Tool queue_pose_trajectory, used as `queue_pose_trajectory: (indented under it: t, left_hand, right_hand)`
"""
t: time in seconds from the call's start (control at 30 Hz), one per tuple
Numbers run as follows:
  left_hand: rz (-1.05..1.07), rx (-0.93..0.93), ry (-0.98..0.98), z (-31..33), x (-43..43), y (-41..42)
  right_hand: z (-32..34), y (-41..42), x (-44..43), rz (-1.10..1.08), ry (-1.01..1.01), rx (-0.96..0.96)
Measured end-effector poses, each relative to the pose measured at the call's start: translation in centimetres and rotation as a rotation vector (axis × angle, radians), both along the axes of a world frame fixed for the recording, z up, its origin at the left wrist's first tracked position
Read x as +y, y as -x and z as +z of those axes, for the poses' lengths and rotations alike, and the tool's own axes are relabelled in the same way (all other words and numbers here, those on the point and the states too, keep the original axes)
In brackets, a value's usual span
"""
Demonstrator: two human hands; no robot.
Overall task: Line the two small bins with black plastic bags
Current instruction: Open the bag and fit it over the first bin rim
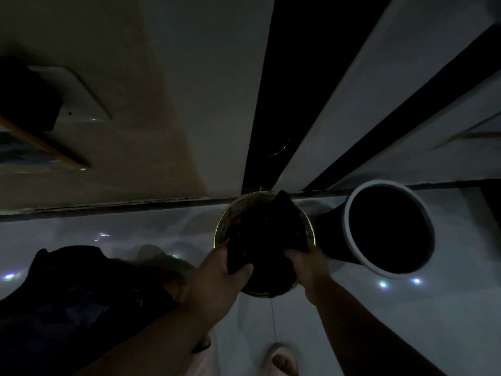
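The room is dim. A small round bin with a yellowish rim [221, 226] stands on the pale floor by the wall. A black plastic bag [267, 234] lies crumpled over its mouth, one corner poking up at the far side. My left hand [217, 275] grips the bag's near left edge at the rim. My right hand [305, 263] pinches the near right edge. A second bin with a white rim [349, 240] stands just right of it, its inside dark; whether a bag lines it is unclear.
A dark heap [67, 289], perhaps bags or cloth, lies on the floor at the left. White doors with dark gaps [268, 104] rise behind the bins. My foot in a pale slipper [280, 359] is near the bottom edge.
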State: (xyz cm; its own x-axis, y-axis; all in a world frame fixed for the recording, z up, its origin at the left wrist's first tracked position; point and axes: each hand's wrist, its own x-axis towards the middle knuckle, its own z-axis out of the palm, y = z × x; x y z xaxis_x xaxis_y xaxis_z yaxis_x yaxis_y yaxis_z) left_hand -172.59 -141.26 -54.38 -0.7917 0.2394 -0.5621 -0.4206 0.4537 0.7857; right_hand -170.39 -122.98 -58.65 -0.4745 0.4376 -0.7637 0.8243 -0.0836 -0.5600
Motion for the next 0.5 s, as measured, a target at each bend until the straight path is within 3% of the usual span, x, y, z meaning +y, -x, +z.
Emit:
queue_pose_trajectory:
  t: [0.1,0.3,0.5]
  left_hand:
    - [-0.002,-0.05,-0.01,-2.4,0.8,1.2]
    - [-0.137,-0.014,0.088,-6.5,2.6,4.5]
    - [0.032,0.184,0.273,-7.5,1.4,7.5]
  right_hand:
    - [-2.5,0.6,-0.6,0.051,0.048,-0.004]
    - [-5.9,2.6,0.2,0.221,-0.392,0.047]
    - [-5.3,1.7,4.0,-0.118,-0.093,0.205]
